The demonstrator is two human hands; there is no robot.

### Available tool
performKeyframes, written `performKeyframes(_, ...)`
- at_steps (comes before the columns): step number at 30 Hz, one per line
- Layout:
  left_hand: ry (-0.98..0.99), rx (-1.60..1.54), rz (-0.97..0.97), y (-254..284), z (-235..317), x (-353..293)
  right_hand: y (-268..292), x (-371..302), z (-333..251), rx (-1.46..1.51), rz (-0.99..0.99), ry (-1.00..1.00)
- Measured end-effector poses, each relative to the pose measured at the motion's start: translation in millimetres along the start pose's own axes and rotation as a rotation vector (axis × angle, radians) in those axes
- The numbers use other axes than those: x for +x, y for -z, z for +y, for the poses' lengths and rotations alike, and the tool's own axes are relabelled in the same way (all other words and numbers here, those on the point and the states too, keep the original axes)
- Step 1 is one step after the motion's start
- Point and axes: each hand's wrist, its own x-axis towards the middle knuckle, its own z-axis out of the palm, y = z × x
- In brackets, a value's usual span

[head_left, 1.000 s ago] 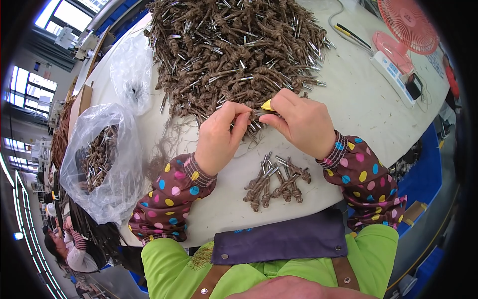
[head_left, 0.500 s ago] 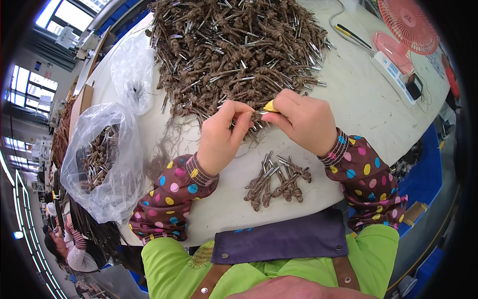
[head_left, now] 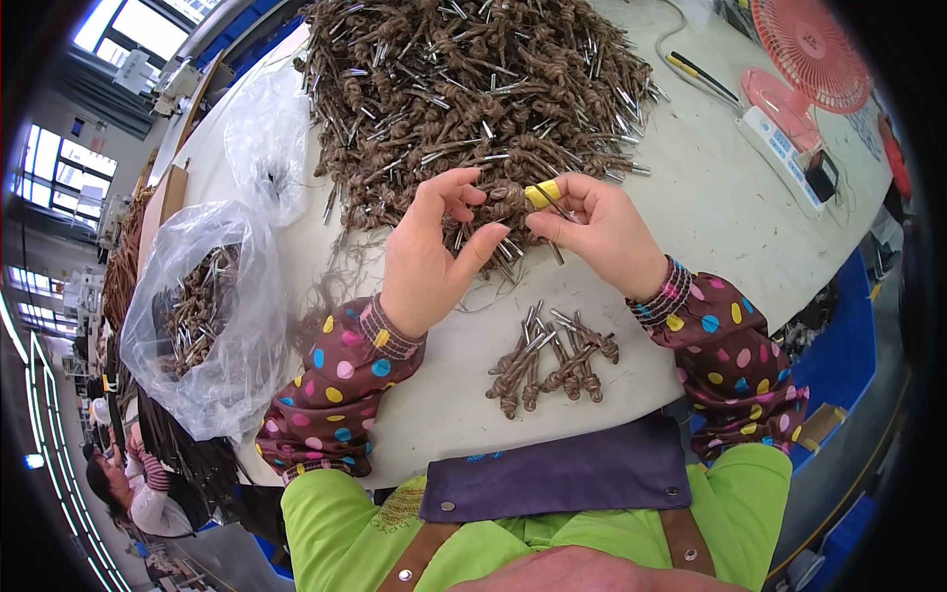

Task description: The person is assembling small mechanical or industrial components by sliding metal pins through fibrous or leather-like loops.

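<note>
My left hand [head_left: 434, 255] is open, its thumb and fingers spread beside the near edge of a big pile of knotted brown cords [head_left: 464, 109] with silvery metal tips. Facing it, my right hand [head_left: 602, 235] pinches a knotted brown cord by its thin end; part of it is hidden by the fingers. Yellow wrapping [head_left: 542, 193] covers the right forefinger's tip. Closer to me, a small group of knotted cords [head_left: 552, 370] lies on the white table, metal tips mostly pointing away. Both forearms wear dotted brown sleeves.
On the left stand a clear plastic bag [head_left: 261, 326] holding more cords and another crumpled bag [head_left: 266, 128]. A pink fan [head_left: 809, 49], a white power strip [head_left: 779, 158] and a yellow-black tool [head_left: 702, 77] sit far right. Another person [head_left: 148, 493] is at lower left.
My hands were pinched together at the pile's near edge. Now they are apart: the left has let go and spread its fingers, while the right still pinches.
</note>
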Motion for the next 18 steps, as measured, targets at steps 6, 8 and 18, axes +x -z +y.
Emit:
performKeyframes(6, -0.268, 0.266, 0.100, -3.1, -13.2, 4.8, -2.4, -5.5, -17.1, 0.136, -0.050, -0.180)
performKeyframes(8, -0.389, 0.375, 0.135, 1.0, -12.7, 5.9, -3.2, -6.5, -20.3, 0.138, -0.073, -0.190)
performKeyframes(18, -0.496, 0.374, 0.062, 7.2, -10.7, 8.5, -1.0, -6.7, -16.9, 0.065, -0.160, -0.270)
